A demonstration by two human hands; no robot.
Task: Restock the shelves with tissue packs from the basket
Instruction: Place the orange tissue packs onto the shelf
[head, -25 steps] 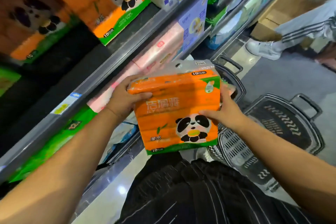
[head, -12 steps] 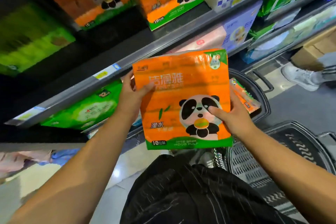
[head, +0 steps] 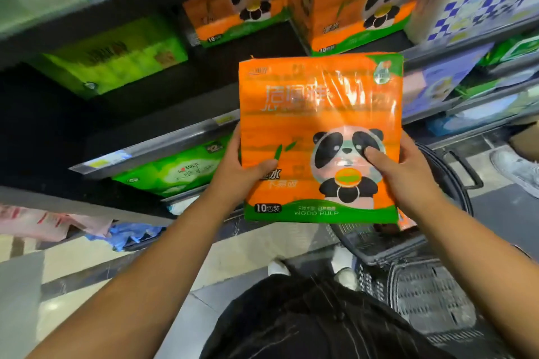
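An orange tissue pack [head: 306, 125] with a panda print and a green bottom band stands upright in front of me. My left hand [head: 240, 169] grips its lower left edge, thumb on the front. My right hand [head: 405, 172] grips its lower right edge, thumb on the panda. Two matching orange panda packs [head: 358, 3] stand on the shelf [head: 175, 140] just above and behind it. The dark basket [head: 437, 183] sits below right, mostly hidden by the pack, with an orange pack corner [head: 407, 220] showing inside.
Green tissue packs [head: 116, 58] fill the shelf to the left, more green ones [head: 175, 169] one level down. A blue-checked pack [head: 481, 0] stands at top right. A second dark basket [head: 423, 300] lies by my feet. Another person's white shoe [head: 516, 169] is at the right edge.
I have raised the orange pack from over the basket up toward the shelf with the matching panda packs, and my view has tilted up with it. Both hands keep their grip.
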